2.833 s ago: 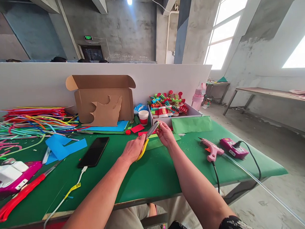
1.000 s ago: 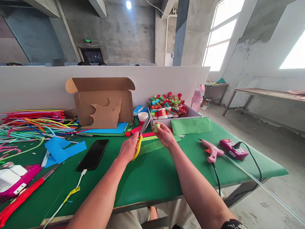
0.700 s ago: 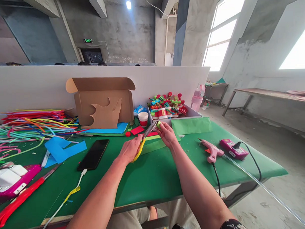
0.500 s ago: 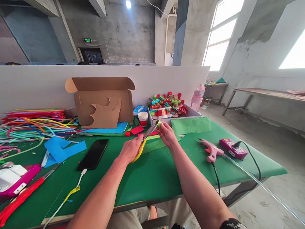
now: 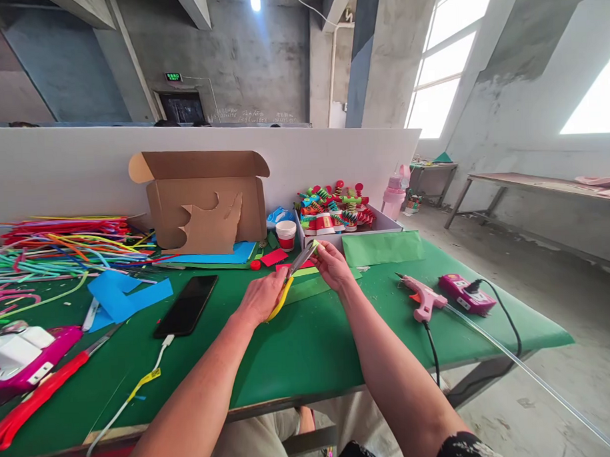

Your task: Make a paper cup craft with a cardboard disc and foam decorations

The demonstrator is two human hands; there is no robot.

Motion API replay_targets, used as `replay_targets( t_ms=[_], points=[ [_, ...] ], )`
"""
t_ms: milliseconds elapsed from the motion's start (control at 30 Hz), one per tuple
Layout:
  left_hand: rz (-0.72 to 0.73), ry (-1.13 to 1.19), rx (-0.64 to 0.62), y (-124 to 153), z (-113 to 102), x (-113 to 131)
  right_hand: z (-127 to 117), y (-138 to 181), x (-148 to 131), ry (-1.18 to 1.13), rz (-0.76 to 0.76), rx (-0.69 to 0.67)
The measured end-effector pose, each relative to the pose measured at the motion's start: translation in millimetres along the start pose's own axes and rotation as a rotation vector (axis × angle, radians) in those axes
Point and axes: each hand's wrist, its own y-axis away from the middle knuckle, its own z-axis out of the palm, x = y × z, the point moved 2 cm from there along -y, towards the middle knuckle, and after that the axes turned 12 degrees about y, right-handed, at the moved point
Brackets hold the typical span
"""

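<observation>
My left hand (image 5: 260,298) is closed around a pair of yellow-handled scissors (image 5: 300,262), whose blades point up and to the right. At the blade tips, my right hand (image 5: 332,265) pinches a small light-green paper piece (image 5: 314,245), partly hidden by the fingers and blades. Beneath both hands, strips of green paper (image 5: 304,290) lie on the green tabletop. Just beyond are red paper scraps (image 5: 275,257) and a stack of red and white paper cups (image 5: 286,235).
A white box (image 5: 385,222) of colourful crafts stands behind, beside an open cardboard box (image 5: 209,212). To the right lie a pink glue gun (image 5: 423,295) and a purple power strip (image 5: 466,295). Leftward are a phone (image 5: 186,306), red-handled scissors (image 5: 45,396) and pipe cleaners (image 5: 75,243).
The light-green paper piece shows less at the scissor tips, and the fingers of my right hand have shifted slightly. Both hands stay in nearly the same place.
</observation>
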Motion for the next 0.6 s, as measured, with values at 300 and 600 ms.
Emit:
replay_targets(
  t_ms=[300, 600],
  points=[
    [-0.006, 0.0, -0.028, 0.2, -1.0, 1.1, 1.2, 0.4, 2.2, -0.003, -0.014, -0.002],
    [-0.001, 0.006, -0.022, -0.2, 0.0, 1.3, 1.9, 0.6, 2.7, 0.002, -0.019, 0.033]
  ],
)
